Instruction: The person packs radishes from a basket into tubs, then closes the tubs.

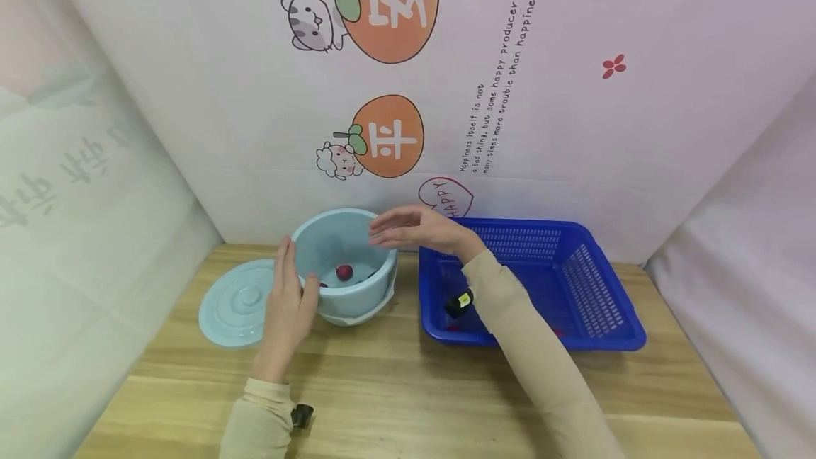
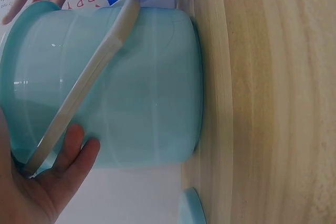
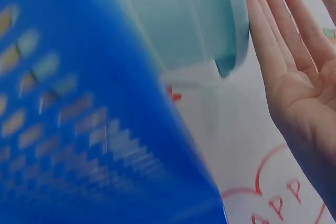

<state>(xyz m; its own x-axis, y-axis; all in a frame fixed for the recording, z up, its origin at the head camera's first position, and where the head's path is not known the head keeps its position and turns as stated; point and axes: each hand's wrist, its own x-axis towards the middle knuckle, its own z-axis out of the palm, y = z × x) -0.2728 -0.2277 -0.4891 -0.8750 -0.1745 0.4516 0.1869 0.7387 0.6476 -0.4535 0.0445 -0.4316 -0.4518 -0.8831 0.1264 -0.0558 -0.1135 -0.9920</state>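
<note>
A light blue bucket (image 1: 360, 302) stands upright near the back wall. A dark red round thing (image 1: 344, 273) lies inside it, with other dark bits partly hidden behind the near rim. My left hand (image 1: 287, 307) is at the bucket's left side, fingers extended; in the left wrist view its fingertips lie against the wall by the white handle (image 2: 79, 93). Over the right rim, my right hand (image 1: 421, 229) reaches with straight fingers and holds nothing. The matching round lid (image 1: 236, 303) lies on the table, left of the bucket.
To the right sits a blue perforated basket (image 1: 602, 292), with small red bits (image 1: 452, 328) partly seen in it; my right forearm crosses over it. The wooden table (image 1: 357, 395) meets a printed white cloth (image 1: 542, 105) at the back and sides.
</note>
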